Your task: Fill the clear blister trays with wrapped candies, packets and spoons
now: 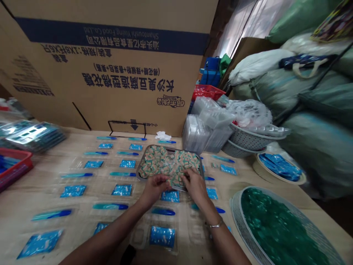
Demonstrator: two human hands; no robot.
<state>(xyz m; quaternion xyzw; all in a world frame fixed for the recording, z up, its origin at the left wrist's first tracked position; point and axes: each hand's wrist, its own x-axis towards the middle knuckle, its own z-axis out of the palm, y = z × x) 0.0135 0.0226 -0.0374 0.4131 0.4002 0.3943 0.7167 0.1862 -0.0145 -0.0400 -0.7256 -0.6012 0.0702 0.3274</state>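
Note:
A metal tray (140,177) heaped with small tan-and-green pieces (156,162) sits in front of me. My left hand (156,186) is at the tray's near edge, thumb and fingers pinched on a small piece (170,182). Over the tray's near right part, my right hand (194,182) has its fingers curled down among the pieces; what it pinches is hidden. Around the tray lie rows of clear plastic packs, each with a blue pen-shaped item (110,207) and a blue sachet (121,190). Some packs are partly covered by my forearms.
A large printed carton (132,103) stands behind the tray. On the right are a basket of green packets (275,224), a bowl of blue sachets (280,167) and clear plastic shells (195,132). Stacked packs (35,134) and a red basket (16,167) are left.

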